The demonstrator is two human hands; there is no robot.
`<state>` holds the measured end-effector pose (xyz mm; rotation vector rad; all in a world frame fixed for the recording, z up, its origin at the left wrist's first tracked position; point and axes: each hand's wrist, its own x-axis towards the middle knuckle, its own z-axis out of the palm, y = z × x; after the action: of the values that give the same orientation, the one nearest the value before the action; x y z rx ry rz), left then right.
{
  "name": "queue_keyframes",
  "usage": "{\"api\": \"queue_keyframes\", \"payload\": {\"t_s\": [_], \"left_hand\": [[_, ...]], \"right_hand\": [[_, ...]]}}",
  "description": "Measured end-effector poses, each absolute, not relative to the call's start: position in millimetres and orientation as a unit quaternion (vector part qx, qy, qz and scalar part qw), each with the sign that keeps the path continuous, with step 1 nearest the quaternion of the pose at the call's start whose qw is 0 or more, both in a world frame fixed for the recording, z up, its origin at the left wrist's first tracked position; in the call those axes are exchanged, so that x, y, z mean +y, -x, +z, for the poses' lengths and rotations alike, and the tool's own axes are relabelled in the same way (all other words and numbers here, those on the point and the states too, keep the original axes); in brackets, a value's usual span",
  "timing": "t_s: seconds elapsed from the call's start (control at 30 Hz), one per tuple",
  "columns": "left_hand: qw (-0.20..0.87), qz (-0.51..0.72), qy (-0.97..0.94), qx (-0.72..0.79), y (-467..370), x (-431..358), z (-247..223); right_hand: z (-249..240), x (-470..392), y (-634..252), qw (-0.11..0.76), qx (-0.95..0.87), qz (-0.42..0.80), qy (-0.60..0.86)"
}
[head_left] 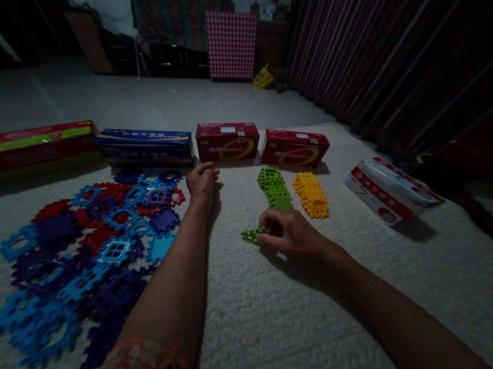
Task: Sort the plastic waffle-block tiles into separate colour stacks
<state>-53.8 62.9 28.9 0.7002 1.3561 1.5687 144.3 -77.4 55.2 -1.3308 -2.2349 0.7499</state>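
Across the pale quilted mat point(262, 344), a heap of blue, purple and red toothed plastic tiles point(96, 238) sprawls leftward; red and blue cardboard boxes point(145, 149) line the far edge. Right hand point(289, 232), mid-mat, pinching! Left hand point(202, 182), near the boxes: curled, can't tell its grip. Beyond: yellow plastic row point(311, 194), green plastic row point(276, 189). And pinched mid-mat, one slim green toothed plastic tile point(250, 234).

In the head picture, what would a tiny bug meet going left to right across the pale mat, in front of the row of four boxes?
Mixed-color pile of pieces, left hand, green piece in the right hand, green row, yellow row, white-and-red box.
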Motion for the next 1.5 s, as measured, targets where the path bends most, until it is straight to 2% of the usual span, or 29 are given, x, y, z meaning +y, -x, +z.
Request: {"api": "queue_keyframes", "payload": {"t_s": [0.07, 0.17, 0.3, 0.53, 0.73, 1.07, 1.37, 1.5], "left_hand": [[0.460, 0.639, -0.283, 0.547, 54, 64, 28], [0.460, 0.640, -0.283, 0.546, 54, 65, 27], [0.457, 0.641, -0.288, 0.545, 54, 66, 26], [0.461, 0.643, -0.284, 0.542, 54, 68, 24], [0.472, 0.644, -0.278, 0.534, 54, 69, 23], [0.463, 0.635, -0.300, 0.542, 52, 73, 17], [0.462, 0.644, -0.288, 0.538, 51, 68, 22], [0.458, 0.645, -0.289, 0.539, 51, 67, 23]], "right_hand": [[52, -77, -140, 0.247, -0.794, 0.179, 0.525], [52, -82, -134, 0.230, -0.790, 0.113, 0.556], [58, -85, -134, 0.196, -0.821, 0.185, 0.503], [65, -79, -147, 0.176, -0.886, 0.178, 0.391], [60, -76, -142, 0.114, -0.892, 0.155, 0.408], [59, -78, -146, 0.080, -0.881, 0.101, 0.455], [50, -100, -176, 0.157, -0.833, 0.105, 0.519], [50, -100, -183, 0.156, -0.807, 0.154, 0.548]]}}
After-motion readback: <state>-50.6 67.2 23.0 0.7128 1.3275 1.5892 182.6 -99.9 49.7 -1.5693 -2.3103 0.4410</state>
